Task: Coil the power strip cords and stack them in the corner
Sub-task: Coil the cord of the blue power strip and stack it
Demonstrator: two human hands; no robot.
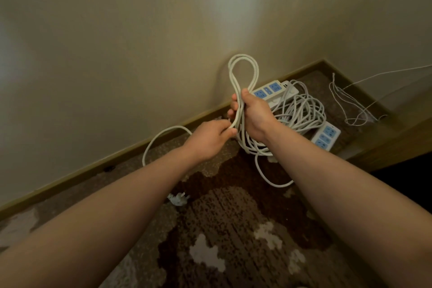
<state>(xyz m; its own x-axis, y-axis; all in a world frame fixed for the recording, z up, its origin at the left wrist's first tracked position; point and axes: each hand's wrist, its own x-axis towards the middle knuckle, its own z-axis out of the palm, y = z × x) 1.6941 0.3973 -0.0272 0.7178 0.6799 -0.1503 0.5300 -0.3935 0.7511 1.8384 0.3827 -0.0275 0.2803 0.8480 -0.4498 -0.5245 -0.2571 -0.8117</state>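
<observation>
Forearms, two, bare, are entering from the lower corners and lying nearest the lens, converging toward the middle of the view.

Right hand [253,116]: fingers are curling round a bundle of white cord loops [243,72], gripping it upright; the loops are rising toward 12 o'clock above the fist and hanging below it toward 6 o'clock.

Left hand [210,137]: at 9 o'clock of the right hand, thumb and fingertips are pinching the loose run of cord [163,132] just beside the bundle. That run is arcing out toward 9 o'clock and trailing down to a white plug [178,199] lying on the carpet [233,229] at 7 o'clock.

Step in hand, as judged: coiling is under way, one more loop being fed into the held bundle. The next move is calling for the left hand to draw in slack and lay it into the right fist without twisting; the plug end is likely dragging last.

Power strips [268,91], white with blue sockets, are lying with a heap of cords [301,112] at 2 o'clock of the hands, against the baseboard [93,166]; another strip [326,135] is sitting at 3 o'clock.

Surroundings: patterned brown carpet, beige walls [117,54] meeting in the corner at 2 o'clock, thin wires [350,105] dangling there.
</observation>
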